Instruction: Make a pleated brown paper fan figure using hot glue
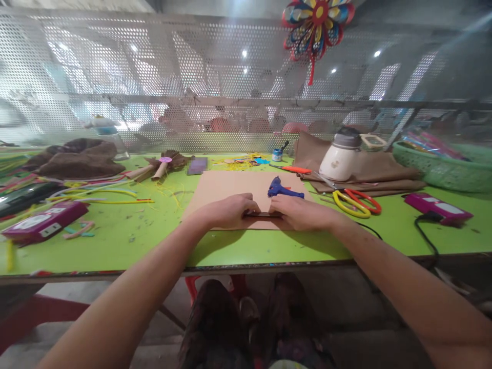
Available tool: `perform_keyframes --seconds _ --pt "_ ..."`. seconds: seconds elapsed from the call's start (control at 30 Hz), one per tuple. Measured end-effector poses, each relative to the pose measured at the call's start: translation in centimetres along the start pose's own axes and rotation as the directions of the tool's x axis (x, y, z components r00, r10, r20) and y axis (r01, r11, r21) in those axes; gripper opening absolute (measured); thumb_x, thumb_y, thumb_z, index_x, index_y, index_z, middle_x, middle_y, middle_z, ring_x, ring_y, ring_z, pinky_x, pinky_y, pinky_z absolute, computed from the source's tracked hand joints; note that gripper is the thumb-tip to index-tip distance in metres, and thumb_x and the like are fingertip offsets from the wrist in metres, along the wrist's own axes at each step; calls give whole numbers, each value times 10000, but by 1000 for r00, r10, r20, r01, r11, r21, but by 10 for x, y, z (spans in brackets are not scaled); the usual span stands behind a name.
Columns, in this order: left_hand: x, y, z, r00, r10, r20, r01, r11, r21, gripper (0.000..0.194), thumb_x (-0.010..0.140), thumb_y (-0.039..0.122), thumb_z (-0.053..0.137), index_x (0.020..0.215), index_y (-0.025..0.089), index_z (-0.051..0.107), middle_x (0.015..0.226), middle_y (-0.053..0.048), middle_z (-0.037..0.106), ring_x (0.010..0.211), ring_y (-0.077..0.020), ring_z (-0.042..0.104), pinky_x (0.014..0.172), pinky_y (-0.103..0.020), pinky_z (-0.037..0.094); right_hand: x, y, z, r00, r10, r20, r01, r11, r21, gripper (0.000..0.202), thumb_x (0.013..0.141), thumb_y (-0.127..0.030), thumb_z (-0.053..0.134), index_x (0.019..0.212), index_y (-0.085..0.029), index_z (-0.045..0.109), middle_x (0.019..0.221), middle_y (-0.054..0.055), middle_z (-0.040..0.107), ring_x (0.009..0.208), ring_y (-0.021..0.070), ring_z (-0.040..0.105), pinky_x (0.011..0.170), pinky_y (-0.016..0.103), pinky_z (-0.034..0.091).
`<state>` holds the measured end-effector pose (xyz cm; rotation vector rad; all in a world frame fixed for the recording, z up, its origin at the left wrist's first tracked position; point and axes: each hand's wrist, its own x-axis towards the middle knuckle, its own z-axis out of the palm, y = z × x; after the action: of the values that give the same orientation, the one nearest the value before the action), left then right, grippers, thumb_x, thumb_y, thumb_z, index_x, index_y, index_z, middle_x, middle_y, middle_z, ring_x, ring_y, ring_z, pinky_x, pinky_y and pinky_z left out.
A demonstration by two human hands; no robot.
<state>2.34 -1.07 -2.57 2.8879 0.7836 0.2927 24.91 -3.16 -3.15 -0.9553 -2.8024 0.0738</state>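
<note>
A thin dark brown strip [263, 215] lies crosswise near the front edge of a tan board [226, 183]. My left hand [233, 211] is closed with its fingertips pinching the strip's left end. At the other end, the fingers of my right hand [295, 211] are curled down onto it in the same way. What the strip is made of is too small to tell. Just beyond my right hand, a blue glue gun [285, 189] rests on the board.
Yellow-handled scissors [350, 204], a white bottle [340, 158] and folded brown cloth [395, 171] are to the right, with a green basket [442, 166] farther out. Purple power strips [438, 207] lie on both sides. Brown fabric [77, 159] and yellow strips [103, 193] lie left.
</note>
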Motion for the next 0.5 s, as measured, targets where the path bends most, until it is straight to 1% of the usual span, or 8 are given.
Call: perform_keyframes --seconds 0.1,0.17,0.23,0.3,0.37,0.43,0.5 --pt "-1 -1 0 1000 -17 7 17 1000 -6 212 795 274 504 920 206 661 837 -30 563 700 -127 541 669 -228 399 0 2 0 1000 8 -4 -8 1000 -9 99 819 -200 520 864 -159 599 864 61 570 773 161 511 648 254 365" --pt "-1 -1 -1 999 -38 23 38 999 -6 212 768 243 510 907 206 666 836 -29 570 694 -128 539 660 -228 399 0 4 1 1000 7 -20 -7 1000 -25 100 808 -174 519 850 -158 609 859 63 578 768 159 517 652 252 367" --pt "-1 -1 -4 997 -73 40 73 997 -14 244 720 196 522 914 204 669 848 -29 584 714 -136 541 651 -225 397 0 5 2 999 -3 -41 1 999 -38 112 801 -150 510 840 -155 615 848 63 583 762 158 522 655 252 369" --pt "0 -1 -6 991 -118 60 122 991 -60 295 697 175 520 950 204 669 879 -27 609 751 -144 547 649 -220 395 1 6 4 997 -13 -78 10 999 -39 125 795 -130 503 842 -151 617 837 62 584 751 155 523 649 250 370" --pt "1 -2 -9 984 -165 64 172 975 -139 291 736 211 499 972 197 668 893 -24 636 762 -145 551 651 -218 391 1 7 6 989 -14 -146 9 999 -35 131 792 -117 500 847 -146 615 836 60 579 724 145 519 637 247 372" --pt "3 -3 -11 978 -202 54 209 954 -214 296 809 291 444 956 174 672 865 -26 655 728 -138 547 642 -222 384 3 7 8 976 -19 -216 11 999 -39 144 795 -107 491 861 -142 614 841 60 573 709 140 513 638 250 379" --pt "4 -4 -12 971 -234 43 237 937 -258 379 859 367 375 906 142 676 806 -34 656 681 -133 531 619 -228 372 5 7 11 962 -50 -269 35 998 -59 173 800 -87 470 880 -139 615 853 68 571 731 150 515 657 261 392"
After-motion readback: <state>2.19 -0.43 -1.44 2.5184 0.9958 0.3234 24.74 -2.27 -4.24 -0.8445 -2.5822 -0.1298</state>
